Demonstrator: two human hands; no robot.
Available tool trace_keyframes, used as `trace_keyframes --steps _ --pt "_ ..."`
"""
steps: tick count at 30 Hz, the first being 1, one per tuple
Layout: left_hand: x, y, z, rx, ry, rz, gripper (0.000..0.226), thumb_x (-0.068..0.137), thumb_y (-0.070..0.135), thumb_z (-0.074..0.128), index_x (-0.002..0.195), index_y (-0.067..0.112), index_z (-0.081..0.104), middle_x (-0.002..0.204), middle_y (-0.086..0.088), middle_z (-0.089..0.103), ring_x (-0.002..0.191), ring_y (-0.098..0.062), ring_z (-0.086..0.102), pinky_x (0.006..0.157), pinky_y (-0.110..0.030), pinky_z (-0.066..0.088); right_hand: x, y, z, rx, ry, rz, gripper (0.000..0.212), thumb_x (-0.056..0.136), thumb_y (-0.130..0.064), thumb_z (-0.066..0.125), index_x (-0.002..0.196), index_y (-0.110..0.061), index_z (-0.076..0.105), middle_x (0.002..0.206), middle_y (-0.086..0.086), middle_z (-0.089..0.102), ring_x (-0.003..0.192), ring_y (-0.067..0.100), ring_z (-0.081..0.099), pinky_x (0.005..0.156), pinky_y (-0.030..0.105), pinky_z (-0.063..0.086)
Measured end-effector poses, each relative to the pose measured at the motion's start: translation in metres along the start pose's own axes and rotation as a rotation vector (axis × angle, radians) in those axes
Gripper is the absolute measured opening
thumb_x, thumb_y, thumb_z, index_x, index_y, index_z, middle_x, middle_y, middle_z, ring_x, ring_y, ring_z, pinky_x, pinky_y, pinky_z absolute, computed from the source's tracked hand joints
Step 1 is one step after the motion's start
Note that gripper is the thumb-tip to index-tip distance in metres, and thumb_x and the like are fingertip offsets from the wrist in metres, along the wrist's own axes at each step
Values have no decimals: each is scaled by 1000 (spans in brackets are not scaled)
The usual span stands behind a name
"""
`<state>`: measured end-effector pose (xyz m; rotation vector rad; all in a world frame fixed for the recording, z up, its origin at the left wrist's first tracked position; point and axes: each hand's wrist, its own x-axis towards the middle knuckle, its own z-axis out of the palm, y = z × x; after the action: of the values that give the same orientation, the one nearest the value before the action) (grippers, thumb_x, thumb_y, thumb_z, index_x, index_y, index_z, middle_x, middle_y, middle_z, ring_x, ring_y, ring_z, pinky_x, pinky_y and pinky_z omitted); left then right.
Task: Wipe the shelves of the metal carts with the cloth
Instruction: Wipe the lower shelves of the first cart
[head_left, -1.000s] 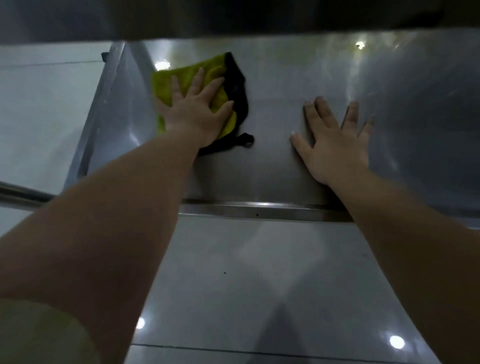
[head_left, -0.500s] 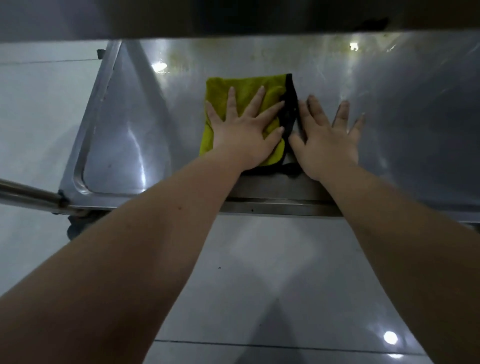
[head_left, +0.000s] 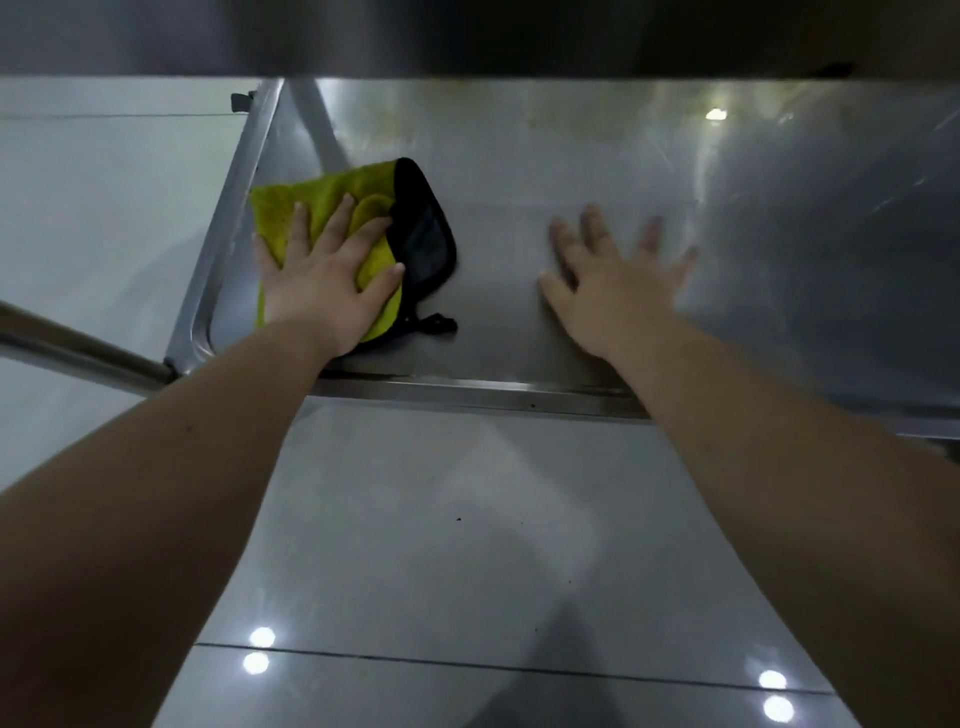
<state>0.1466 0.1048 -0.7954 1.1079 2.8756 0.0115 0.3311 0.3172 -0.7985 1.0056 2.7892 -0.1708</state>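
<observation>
While the left hand (head_left: 327, 283) lies flat on the yellow-green microfibre cloth (head_left: 291, 208), fingers spread and palm pressing down, the cloth sits in the near left corner of the cart's lower shelf (head_left: 571, 156), just beside the raised side rim (head_left: 228, 218) and near the front lip (head_left: 467, 389); its black backing (head_left: 423, 234) is folded out to the right, a small loop (head_left: 439, 325) trailing toward the lip. The right hand (head_left: 618, 286) rests on bare steel well apart from the cloth, fingers straight and splayed, holding nothing (it is blurred, so finer detail is lost); it seems to brace the person. The 2 hands reach beneath the upper shelf (head_left: 467, 36), whose dark edge crosses the top of the view; glossy floor tiles (head_left: 415, 519) lie below. The step in hand looks like a wiping pass on 1 shelf; to do it well, press evenly through the whole palm; work the cloth right into the rounded corner; then draw it in overlapping strokes toward the far side, where the steel looks smeared; tuck the black flap under so the soft face meets the metal; lift the bracing hand before the cloth arrives.
</observation>
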Motion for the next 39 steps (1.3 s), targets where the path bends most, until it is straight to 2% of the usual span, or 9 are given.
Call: trace_keyframes --steps 2,4,9,12,16,20,26,31,39 --pt "-1 -1 -1 -13 6 4 65 85 77 10 146 54 13 162 14 5 149 -31 -1 113 -66 -1 -11 -38 8 -54 33 -233 64 94 -65 14 152 -44 -1 163 -13 -2 146 45 -2 109 72 0" --pt "-2 -1 -1 -14 7 1 63 87 77 13 146 54 14 162 14 4 149 -31 -2 113 -66 -1 -19 -60 14 -88 50 -294 63 94 -65 10 151 -44 -3 163 -13 -3 146 44 -3 109 71 -2" --pt "-7 19 2 -12 -35 -14 63 86 77 14 146 56 10 162 17 -2 148 -36 -8 110 -70 -3 -21 -55 18 -66 98 -258 68 92 -64 15 154 -39 3 163 -11 1 147 41 -1 112 67 -2" --pt "-7 57 4 0 -55 72 65 86 78 11 146 56 7 162 15 -6 147 -40 -10 106 -73 -4 -20 -53 13 96 163 -56 59 99 -47 30 154 -27 21 163 2 13 146 45 2 115 62 -1" --pt "-11 89 7 23 -64 188 64 87 75 8 147 54 6 162 13 -6 147 -40 -10 104 -75 -7 -19 -47 13 50 127 35 53 104 -36 22 155 -24 15 163 8 10 144 48 2 119 54 -1" --pt "-11 47 4 -2 -43 217 69 80 80 12 145 57 12 162 16 1 149 -33 -4 109 -70 3 -22 -47 11 33 93 2 57 102 -47 16 156 -27 12 163 8 6 144 48 2 119 52 0" --pt "-21 -64 -2 9 -46 -44 69 80 81 11 144 56 14 162 16 1 149 -31 -3 112 -64 7 -21 -52 13 -14 61 1 69 96 -63 18 156 -31 5 163 11 -1 144 50 -5 118 55 -5" --pt "-45 -39 -1 -15 -86 -115 64 87 76 11 147 54 5 163 8 -8 147 -41 -9 111 -68 -2 -27 -53 15 -35 61 0 71 95 -64 18 156 -28 3 163 14 -3 143 52 -8 117 58 -6" --pt "-35 52 9 44 -17 284 72 81 77 7 149 52 10 163 8 0 147 -41 0 110 -67 11 -27 -48 18 -50 67 -32 66 98 -53 18 156 -25 1 162 16 -3 145 49 -4 116 60 -4"
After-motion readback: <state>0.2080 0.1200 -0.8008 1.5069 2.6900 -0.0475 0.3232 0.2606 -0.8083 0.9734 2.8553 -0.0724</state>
